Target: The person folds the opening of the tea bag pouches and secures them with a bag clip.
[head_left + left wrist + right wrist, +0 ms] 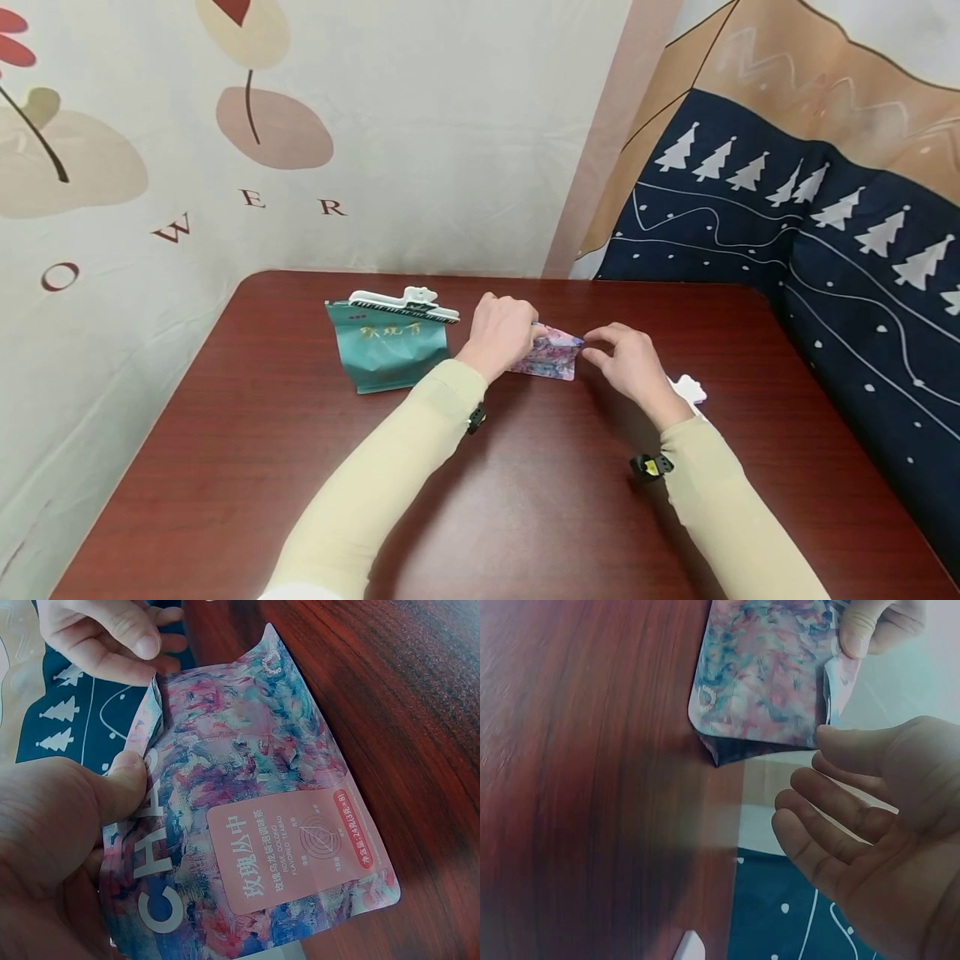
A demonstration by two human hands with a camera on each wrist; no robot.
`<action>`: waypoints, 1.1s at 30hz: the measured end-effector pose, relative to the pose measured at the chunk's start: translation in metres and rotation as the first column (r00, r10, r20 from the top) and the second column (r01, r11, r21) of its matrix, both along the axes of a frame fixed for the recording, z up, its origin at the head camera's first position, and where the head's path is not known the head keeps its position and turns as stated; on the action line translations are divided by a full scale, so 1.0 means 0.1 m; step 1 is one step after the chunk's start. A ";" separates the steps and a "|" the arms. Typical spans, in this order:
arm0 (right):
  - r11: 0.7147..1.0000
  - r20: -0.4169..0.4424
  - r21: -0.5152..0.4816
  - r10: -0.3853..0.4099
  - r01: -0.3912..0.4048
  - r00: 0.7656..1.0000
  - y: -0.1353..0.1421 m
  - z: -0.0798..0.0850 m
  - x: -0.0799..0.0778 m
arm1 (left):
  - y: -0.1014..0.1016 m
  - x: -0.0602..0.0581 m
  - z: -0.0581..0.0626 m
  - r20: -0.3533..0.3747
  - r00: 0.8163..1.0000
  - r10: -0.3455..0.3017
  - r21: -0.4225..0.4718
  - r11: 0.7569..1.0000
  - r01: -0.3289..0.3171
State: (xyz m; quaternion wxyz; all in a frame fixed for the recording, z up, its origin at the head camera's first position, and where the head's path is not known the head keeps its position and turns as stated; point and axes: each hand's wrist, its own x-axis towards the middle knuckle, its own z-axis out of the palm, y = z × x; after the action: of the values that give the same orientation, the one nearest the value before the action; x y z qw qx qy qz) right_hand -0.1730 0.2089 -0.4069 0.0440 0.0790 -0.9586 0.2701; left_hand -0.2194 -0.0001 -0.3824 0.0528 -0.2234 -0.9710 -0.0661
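My left hand (501, 333) grips the top edge of a pink, blue and purple tea pouch (217, 742), with the thumb over the folded rim. The pouch front carries a pink label reading "rose oolong flavored teabag". At the pouch's upper right corner is my right hand (630, 362); its thumb (855, 746) touches the corner, while the other fingers extend behind it, loosely bent and spread. In the head view, my left hand hides part of the pouch.
A teal pouch (390, 354) stands left of my left hand, its top held by a long white clip (405, 304). Another white clip-like piece (688, 388) lies behind my right wrist. Everything is on a dark red wooden table (540, 508), with printed cloths behind and right.
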 end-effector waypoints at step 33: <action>0.997 -0.070 0.041 -0.070 0.073 0.995 0.62 -0.04 0.21 | -0.01 -0.02 -0.02 -0.003 1.000 -0.003 0.001 1.000 0.003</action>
State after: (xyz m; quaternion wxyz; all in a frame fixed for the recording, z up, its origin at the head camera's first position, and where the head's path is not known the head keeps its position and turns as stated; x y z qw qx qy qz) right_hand -0.1521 0.2708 -0.4105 0.0849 0.0549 -0.9643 0.2447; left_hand -0.2216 -0.0007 -0.3847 0.0541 -0.2250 -0.9706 -0.0661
